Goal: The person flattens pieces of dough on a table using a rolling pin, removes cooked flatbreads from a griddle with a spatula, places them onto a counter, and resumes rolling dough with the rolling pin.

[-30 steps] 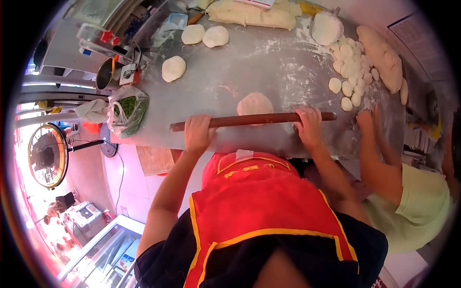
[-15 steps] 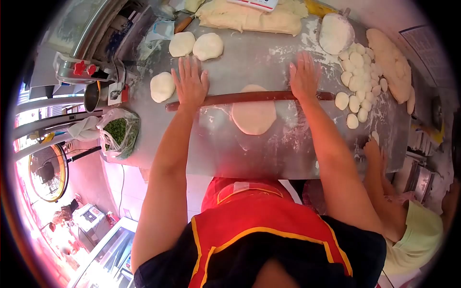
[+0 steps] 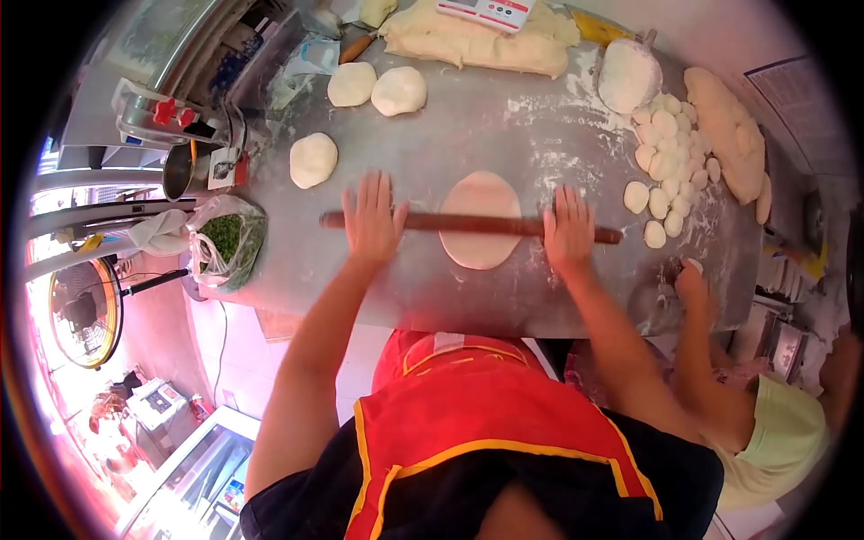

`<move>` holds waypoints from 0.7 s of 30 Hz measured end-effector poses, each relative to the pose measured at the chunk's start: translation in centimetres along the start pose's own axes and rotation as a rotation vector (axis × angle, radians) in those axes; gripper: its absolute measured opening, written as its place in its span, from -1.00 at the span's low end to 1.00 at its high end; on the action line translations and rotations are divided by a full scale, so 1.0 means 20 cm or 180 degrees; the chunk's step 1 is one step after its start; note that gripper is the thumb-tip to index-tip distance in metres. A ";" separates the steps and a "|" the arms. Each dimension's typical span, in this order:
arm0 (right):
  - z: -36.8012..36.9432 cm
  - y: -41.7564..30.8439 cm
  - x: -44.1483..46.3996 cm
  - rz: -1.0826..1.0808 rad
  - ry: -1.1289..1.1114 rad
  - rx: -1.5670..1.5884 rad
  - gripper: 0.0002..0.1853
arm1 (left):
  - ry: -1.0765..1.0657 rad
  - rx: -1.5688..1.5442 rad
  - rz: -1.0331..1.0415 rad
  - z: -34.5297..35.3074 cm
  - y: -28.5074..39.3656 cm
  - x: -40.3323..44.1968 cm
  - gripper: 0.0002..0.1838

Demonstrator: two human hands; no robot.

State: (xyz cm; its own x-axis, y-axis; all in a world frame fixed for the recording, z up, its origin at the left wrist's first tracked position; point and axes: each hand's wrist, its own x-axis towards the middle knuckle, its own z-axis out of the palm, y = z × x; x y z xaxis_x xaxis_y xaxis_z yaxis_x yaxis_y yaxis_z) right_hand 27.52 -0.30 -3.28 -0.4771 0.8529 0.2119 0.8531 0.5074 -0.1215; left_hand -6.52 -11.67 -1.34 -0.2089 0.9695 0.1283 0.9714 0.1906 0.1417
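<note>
A long brown rolling pin (image 3: pixel 468 223) lies across a flat oval of dough (image 3: pixel 481 189) on the metal worktop. My left hand (image 3: pixel 373 220) rests palm down on the pin's left part, its fingers stretched out and slightly blurred. On the right part, my right hand (image 3: pixel 569 229) presses flat with its fingers extended. The dough shows both above and below the pin, between my hands. Three round dough balls (image 3: pixel 313 160) sit to the upper left of my left hand. Several small dough pieces (image 3: pixel 661 166) are heaped to the right of my right hand.
A large dough slab (image 3: pixel 477 45) lies at the back with a white scale (image 3: pixel 490 11) on it. Another long dough piece (image 3: pixel 724 135) is at right. A bag of chopped greens (image 3: pixel 225 238) stands at left. At lower right, another person's hand (image 3: pixel 691 281) touches the worktop.
Both my hands have come down toward me, bringing the rolling pin from the dough's upper part to near its middle. The dough oval looks longer above the pin. The view has shifted slightly.
</note>
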 end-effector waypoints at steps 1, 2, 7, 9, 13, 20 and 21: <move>0.03 0.02 0.15 0.0046 0.0065 -0.0081 -0.41 | 0.0112 0.0079 0.0002 0.02 -0.01 0.15 -0.30; 0.04 0.05 0.29 0.0093 0.0142 -0.0166 -0.42 | 0.0235 0.0157 0.0008 0.04 -0.02 0.28 -0.30; -0.03 0.01 -0.06 -0.0017 -0.0003 0.0210 -0.38 | 0.0014 -0.0249 0.0029 -0.03 0.02 -0.07 -0.27; -0.15 -0.04 -0.27 -0.0275 0.0072 0.0486 -0.36 | 0.0028 -0.0519 0.0077 -0.06 0.04 -0.34 -0.35; -0.03 -0.13 -0.01 -0.0002 -0.0309 0.1465 -0.36 | 0.0294 -0.0729 0.0450 -0.03 0.01 -0.38 -0.69; 0.23 -0.65 0.65 -0.1470 -0.2593 0.1272 -0.54 | -0.0097 -0.0713 0.0310 -0.19 0.08 -0.56 -0.73; 0.23 -0.79 0.60 -0.1809 -0.2439 0.1377 -0.59 | -0.0108 -0.0734 0.0299 -0.20 0.10 -0.60 -0.73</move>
State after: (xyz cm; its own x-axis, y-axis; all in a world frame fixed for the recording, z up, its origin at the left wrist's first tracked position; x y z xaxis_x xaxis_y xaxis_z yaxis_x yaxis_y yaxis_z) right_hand 7.29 2.57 -3.34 -0.9192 0.2478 -0.3061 0.3849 0.7297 -0.5651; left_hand -2.48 -23.59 1.26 -0.1112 0.9867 0.1190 0.9341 0.0629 0.3515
